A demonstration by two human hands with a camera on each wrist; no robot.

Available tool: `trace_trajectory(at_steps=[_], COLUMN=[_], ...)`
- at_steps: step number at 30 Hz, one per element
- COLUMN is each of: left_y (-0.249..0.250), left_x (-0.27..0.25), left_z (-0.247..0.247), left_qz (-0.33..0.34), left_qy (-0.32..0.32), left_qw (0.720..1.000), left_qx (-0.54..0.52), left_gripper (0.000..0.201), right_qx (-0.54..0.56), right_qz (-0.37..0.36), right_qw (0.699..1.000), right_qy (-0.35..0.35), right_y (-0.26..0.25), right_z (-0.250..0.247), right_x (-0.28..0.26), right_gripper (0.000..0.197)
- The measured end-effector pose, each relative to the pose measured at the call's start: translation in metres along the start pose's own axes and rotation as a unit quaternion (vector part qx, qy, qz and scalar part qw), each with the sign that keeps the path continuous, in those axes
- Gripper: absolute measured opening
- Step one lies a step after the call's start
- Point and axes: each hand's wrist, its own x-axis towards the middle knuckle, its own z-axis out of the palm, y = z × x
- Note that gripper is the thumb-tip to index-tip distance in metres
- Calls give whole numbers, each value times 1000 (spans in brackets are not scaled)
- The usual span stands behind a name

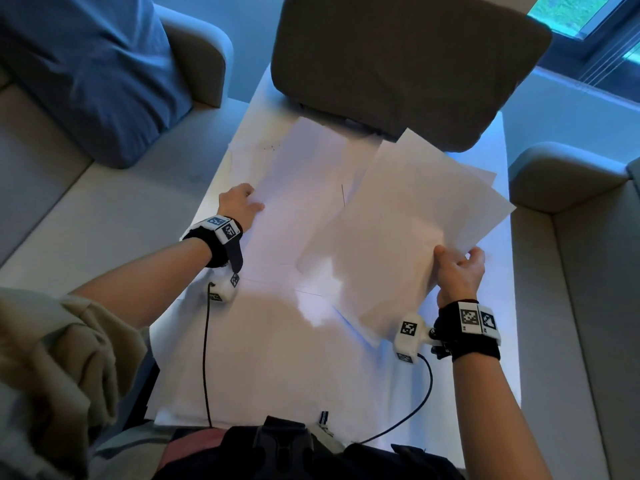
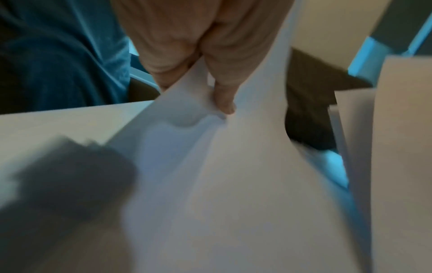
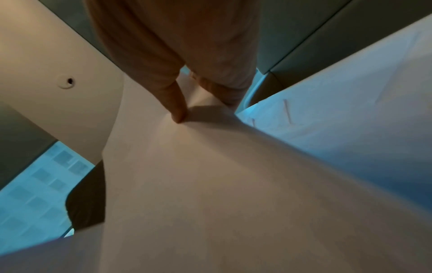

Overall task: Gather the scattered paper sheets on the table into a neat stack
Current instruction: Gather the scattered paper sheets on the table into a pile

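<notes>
Sheets (image 1: 408,216) fanned loosely are pinched in my right hand (image 1: 459,271), lifted over the bench (image 1: 277,358). My left hand (image 1: 239,204) pinches the edge of another sheet (image 1: 294,188) on the bench beside them.

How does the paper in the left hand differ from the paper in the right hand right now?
The left hand pinches a single sheet by its edge, and most of it lies low on the table. The right hand grips a fanned bundle of sheets, lifted and tilted, corners misaligned. Both papers are plain white.
</notes>
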Motion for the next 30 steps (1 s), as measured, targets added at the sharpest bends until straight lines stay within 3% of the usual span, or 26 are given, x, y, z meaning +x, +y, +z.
trace_trajectory(at_steps=[7,11,14,18,22,26,30], left_y=[51,65,68,66,62,61,72], left_x=[-16,-33,-46,-61,-73,-86,-107], left_z=[-46,-57,-56,-55,-54,-44,-36], left_qz=[92,146,174,194,162,164,213], left_qy=[90,36,2,-7,-40,-98,-128], left_qw=[986,979,973,969,977,968,950], left_qx=[-109,-138,-151,-152,-135,-163,-190], left_gripper=[38,36,36,42,40,50,42], right_qx=[10,30,118,265,318,216,65], right_qz=[-68,-112,-80,-26,-43,-28,46], right_qw=[995,981,970,934,906,936,985], right_qy=[-71,-152,-196,-239,-274,-278,-156], right_y=[-35,-51,-60,-66,-70,-58,-27], right_z=[5,6,6,-4,-17,-27,-29], right_x=[-15,-24,-29,-32,-33,-26,-16], right_gripper=[40,32,22,39,39,43,37])
